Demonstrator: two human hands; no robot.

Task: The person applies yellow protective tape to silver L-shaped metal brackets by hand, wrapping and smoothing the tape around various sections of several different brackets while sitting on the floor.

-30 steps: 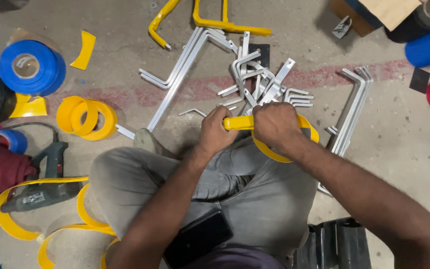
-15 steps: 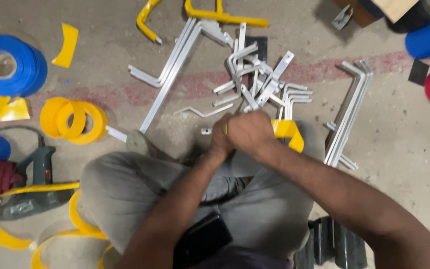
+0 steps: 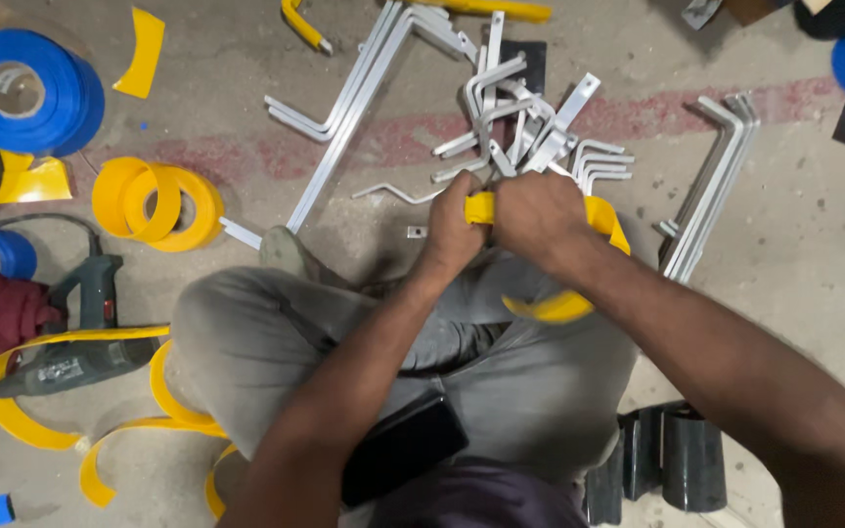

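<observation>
Down on the concrete floor (image 3: 814,244), just this side of the heap of bent metal brackets (image 3: 520,127), both hands are locked onto the yellow strip (image 3: 599,220). Left hand (image 3: 454,230) is clamped around its near end, right hand (image 3: 538,215) is closed over the middle, knuckles almost touching. The strip runs sideways across the lap, long axis left to right, then curls down over the grey trousers (image 3: 501,372) beside the right forearm. Right hand sits closer to that free tail; left hand pins the stub.

What lies under the palms is hidden, so I cannot tell whether a bracket sits inside the yellow wrap. Left of the heap, 1 yellow tape roll (image 3: 154,200), a blue roll (image 3: 22,93) and a power drill (image 3: 75,337) lie well apart from the hands. The far edge of the heap is cut off.
</observation>
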